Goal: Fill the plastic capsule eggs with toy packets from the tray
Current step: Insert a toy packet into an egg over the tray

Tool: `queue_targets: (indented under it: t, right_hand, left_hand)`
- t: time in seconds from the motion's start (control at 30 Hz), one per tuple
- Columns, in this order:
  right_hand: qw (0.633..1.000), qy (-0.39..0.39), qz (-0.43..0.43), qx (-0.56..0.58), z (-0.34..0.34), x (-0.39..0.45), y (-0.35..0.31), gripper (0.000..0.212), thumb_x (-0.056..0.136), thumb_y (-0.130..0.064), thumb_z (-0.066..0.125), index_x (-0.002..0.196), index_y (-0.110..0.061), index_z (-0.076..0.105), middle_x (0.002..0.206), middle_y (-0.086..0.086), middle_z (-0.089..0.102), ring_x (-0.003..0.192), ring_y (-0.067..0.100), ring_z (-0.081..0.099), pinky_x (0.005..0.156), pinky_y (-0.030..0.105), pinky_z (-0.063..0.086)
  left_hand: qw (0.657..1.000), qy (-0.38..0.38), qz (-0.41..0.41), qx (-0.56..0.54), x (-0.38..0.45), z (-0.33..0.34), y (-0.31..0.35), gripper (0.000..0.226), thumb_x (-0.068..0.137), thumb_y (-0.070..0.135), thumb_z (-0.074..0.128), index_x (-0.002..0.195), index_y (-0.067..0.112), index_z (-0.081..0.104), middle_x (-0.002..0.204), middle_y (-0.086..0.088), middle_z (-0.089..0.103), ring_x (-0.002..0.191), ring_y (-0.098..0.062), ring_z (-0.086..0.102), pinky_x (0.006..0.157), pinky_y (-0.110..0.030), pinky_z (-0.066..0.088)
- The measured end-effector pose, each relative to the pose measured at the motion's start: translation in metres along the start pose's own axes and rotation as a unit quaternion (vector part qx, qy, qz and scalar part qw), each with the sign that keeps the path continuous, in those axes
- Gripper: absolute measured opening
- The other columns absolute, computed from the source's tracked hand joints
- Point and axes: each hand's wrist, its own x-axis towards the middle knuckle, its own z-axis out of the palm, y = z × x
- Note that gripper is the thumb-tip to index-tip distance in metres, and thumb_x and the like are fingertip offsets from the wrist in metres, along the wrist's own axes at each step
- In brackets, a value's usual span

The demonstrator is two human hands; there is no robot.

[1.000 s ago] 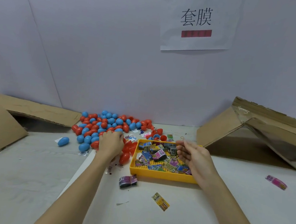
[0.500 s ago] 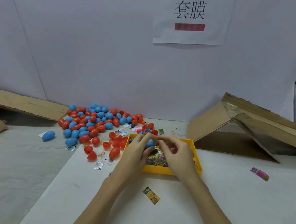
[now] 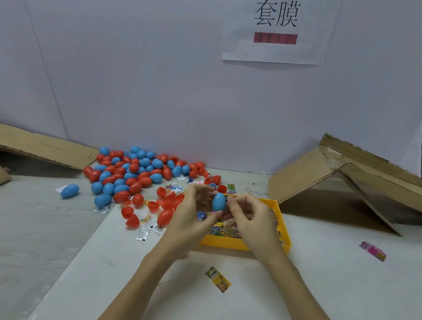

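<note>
So a second ago my left hand [image 3: 191, 213] was over in the egg pile [image 3: 134, 172] at centre-left of the frame and my right hand [image 3: 248, 217] was hanging open over the yellow tray [image 3: 283, 230]. Now both have come together in the middle of the frame, above the tray's left end, with one blue egg [image 3: 219, 202] between them. My read: picking is done for this round and I'm at the opening step, so no packet goes in until the halves split.

Big stuff first: the grey tabletop [image 3: 321, 280], with cardboard flaps left and right. Then the tray of toy packets [image 3: 225, 229], mostly hidden behind my hands. A stray packet [image 3: 217, 282] lies below the tray, and a pink one [image 3: 372, 250] sits far right.

The egg itself is glossy, stands roughly upright, and looks closed up; I can't make out a seam. Left fingers [image 3: 203, 189] curl round its left side, right fingers [image 3: 237, 202] pinch its right side. Some loose red halves [image 3: 167, 199] lie just left of my hands.
</note>
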Motion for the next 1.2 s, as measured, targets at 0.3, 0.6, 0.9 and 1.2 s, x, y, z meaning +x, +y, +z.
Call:
queue_targets:
  t: [0.3, 0.6, 0.9, 1.2]
  right_hand:
    - [0.999, 0.023, -0.018, -0.035, 0.001, -0.002, 0.001, 0.015, 0.095, -0.036, 0.070, 0.107, -0.027, 0.073, 0.092, -0.013, 0.074, 0.090, 0.000, 0.071, 0.070, 0.019, 0.060]
    - [1.000, 0.001, 0.000, 0.017, -0.001, 0.001, 0.002, 0.014, 0.100, -0.022, 0.065, 0.112, -0.018, 0.072, 0.083, -0.002, 0.076, 0.075, 0.015, 0.074, 0.068, 0.027, 0.059]
    - [0.967, -0.033, -0.117, -0.222, 0.002, -0.003, 0.006, 0.021, 0.106, -0.021, 0.055, 0.121, -0.021, 0.070, 0.124, -0.010, 0.065, 0.117, 0.004, 0.058, 0.097, 0.022, 0.051]
    - [0.928, -0.096, -0.122, -0.339, 0.011, -0.006, 0.010, 0.036, 0.108, -0.041, 0.046, 0.136, -0.028, 0.066, 0.150, -0.011, 0.055, 0.142, 0.007, 0.042, 0.118, 0.036, 0.032]
  left_hand:
    - [0.997, -0.005, 0.044, 0.061, -0.004, 0.011, 0.005, 0.038, 0.087, 0.010, 0.079, 0.122, 0.017, 0.067, 0.118, 0.005, 0.060, 0.100, -0.009, 0.066, 0.085, -0.020, 0.055]
    - [1.000, -0.001, -0.015, -0.007, -0.002, 0.005, 0.007, 0.029, 0.097, 0.017, 0.069, 0.126, 0.020, 0.064, 0.115, 0.007, 0.070, 0.098, -0.006, 0.071, 0.081, -0.021, 0.057]
    - [0.981, 0.155, -0.035, 0.112, 0.004, -0.009, -0.006, 0.026, 0.101, 0.022, 0.062, 0.127, 0.019, 0.063, 0.116, 0.003, 0.066, 0.103, -0.012, 0.064, 0.086, -0.023, 0.055]
    - [0.968, 0.186, -0.054, 0.159, 0.005, -0.010, -0.010, 0.027, 0.100, 0.022, 0.065, 0.126, 0.015, 0.065, 0.115, 0.005, 0.066, 0.105, -0.006, 0.058, 0.078, -0.006, 0.043]
